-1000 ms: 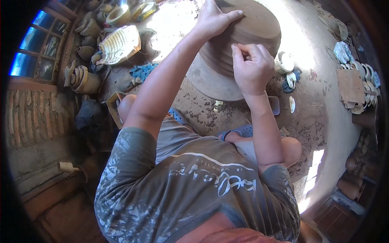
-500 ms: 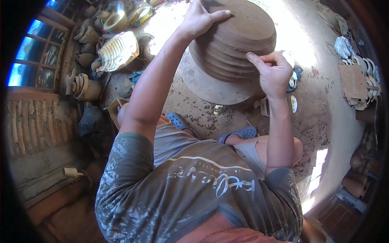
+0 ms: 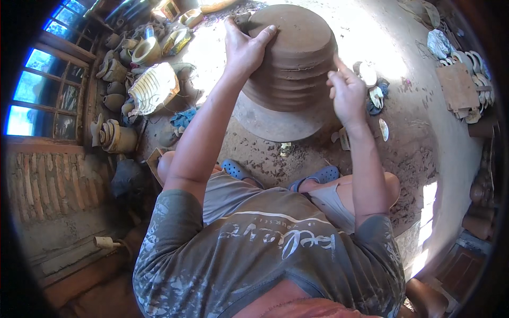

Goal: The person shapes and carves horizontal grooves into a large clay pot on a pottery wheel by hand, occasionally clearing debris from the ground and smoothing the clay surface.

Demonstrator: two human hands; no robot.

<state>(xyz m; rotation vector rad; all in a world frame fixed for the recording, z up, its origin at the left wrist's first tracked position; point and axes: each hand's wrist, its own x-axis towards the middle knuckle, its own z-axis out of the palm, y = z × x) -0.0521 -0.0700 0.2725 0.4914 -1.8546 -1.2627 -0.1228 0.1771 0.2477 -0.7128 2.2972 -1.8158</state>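
A large brown clay vessel (image 3: 289,79) with horizontal ridges round its side and a flat top stands on a round grey wheel or board (image 3: 281,125). At its upper left is my left hand (image 3: 244,50), with the thumb stretched to the edge of the top. A dark clay-like lump (image 3: 242,20) shows in that hand, between thumb and fingers; some fingers are hidden. On the vessel's right side is my right hand (image 3: 350,95). Its index finger reaches up against the wall, the other fingers are bent, and nothing can be seen in it.
Pots and broken pottery (image 3: 147,52) crowd the floor at left, with a ribbed pale piece (image 3: 154,89) among them. Loose clay crumbs (image 3: 270,161) lie before the wheel. Along the right wall are a brown board (image 3: 457,90) and curved pale pieces (image 3: 472,62).
The view has shifted, showing the whole top of the vessel. My right hand has gone from a pinch on the ridged side to an outstretched index finger higher up. My left hand stays by the top edge.
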